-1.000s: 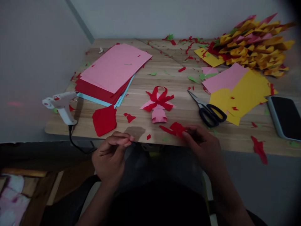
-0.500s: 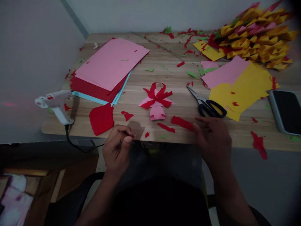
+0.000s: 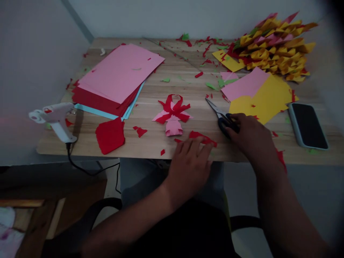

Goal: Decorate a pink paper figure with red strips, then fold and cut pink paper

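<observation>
My left hand lies at the table's front edge, fingers spread over a red paper strip. To the right, my right hand is closed round the handles of the scissors, whose blades point up and left on the table. Between the hands and the paper stack sits a pink and red paper flower shape. A red paper square lies left of it, near the front edge.
At the left stands a white glue gun with its cord. Behind is a stack of pink paper. Yellow paper, a phone and a large folded-paper piece are at the right. Scraps lie about.
My left hand has moved right and opened onto the red strip. My right hand has left that strip and taken hold of the scissors. The view has shifted slightly.
</observation>
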### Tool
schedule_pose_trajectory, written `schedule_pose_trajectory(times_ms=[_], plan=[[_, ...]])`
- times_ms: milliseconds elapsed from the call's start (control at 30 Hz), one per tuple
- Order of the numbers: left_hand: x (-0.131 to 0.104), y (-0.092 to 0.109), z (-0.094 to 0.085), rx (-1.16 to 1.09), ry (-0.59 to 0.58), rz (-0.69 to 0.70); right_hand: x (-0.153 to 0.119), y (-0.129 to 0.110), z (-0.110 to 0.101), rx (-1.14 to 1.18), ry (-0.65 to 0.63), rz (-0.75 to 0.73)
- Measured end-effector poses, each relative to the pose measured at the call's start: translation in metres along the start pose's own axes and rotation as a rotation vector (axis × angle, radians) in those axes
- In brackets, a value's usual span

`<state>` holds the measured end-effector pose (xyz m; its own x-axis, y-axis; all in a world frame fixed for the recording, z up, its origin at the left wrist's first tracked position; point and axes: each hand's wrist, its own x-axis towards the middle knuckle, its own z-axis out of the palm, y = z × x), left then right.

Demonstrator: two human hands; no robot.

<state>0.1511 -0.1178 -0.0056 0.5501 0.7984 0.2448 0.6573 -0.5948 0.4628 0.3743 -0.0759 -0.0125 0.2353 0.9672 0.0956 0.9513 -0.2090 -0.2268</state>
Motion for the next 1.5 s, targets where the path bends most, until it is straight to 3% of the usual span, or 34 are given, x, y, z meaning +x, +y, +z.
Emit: schedule_pose_trajectory(times_ms=[100, 233, 333, 400, 500, 667, 800, 933, 1000, 1067, 1200, 1300, 1500], plan=[[0.002, 0.01, 0.03, 0.179, -0.101, 0.007, 0.014, 0.005, -0.014, 0.14, -0.103, 0.055], [-0.002, 0.007, 0.04, 0.24, -0.135, 0.14, 0.004, 0.024, -0.037, 0.764, -0.181, 0.232], [-0.003, 0.001, 0.033, 0.209, -0.184, 0.243, -0.028, 0.036, -0.046, 1.109, -0.255, 0.447], [-0.002, -0.002, 0.028, 0.175, -0.212, 0.262, -0.057, 0.04, -0.044, 1.192, -0.376, 0.505], [-0.003, -0.001, 0.024, 0.128, -0.207, 0.246, -0.1, 0.041, -0.035, 1.298, -0.401, 0.538], [-0.008, -0.001, 0.008, 0.023, -0.136, 0.22, -0.141, 0.046, -0.02, 1.355, -0.528, 0.529], [-0.005, -0.028, -0.019, 0.012, 0.075, 0.072, -0.152, 0.059, -0.019, 1.401, -0.467, 0.408], [-0.001, -0.043, -0.035, -0.025, 0.186, 0.005, -0.162, 0.067, -0.023, 1.234, -0.453, 0.407], [-0.001, -0.034, -0.029, -0.07, 0.158, 0.072, -0.165, 0.064, -0.025, 1.137, -0.515, 0.427], [-0.002, -0.019, -0.014, -0.065, 0.045, 0.161, -0.166, 0.056, -0.028, 1.072, -0.579, 0.439], [-0.001, 0.004, 0.021, 0.123, -0.126, 0.194, -0.165, 0.037, -0.03, 1.076, -0.656, 0.509], [-0.001, 0.01, 0.035, 0.18, -0.145, 0.157, -0.166, 0.029, -0.029, 1.118, -0.671, 0.557], [-0.004, 0.007, 0.037, 0.136, -0.094, 0.158, -0.161, 0.024, -0.024, 1.154, -0.695, 0.62]])
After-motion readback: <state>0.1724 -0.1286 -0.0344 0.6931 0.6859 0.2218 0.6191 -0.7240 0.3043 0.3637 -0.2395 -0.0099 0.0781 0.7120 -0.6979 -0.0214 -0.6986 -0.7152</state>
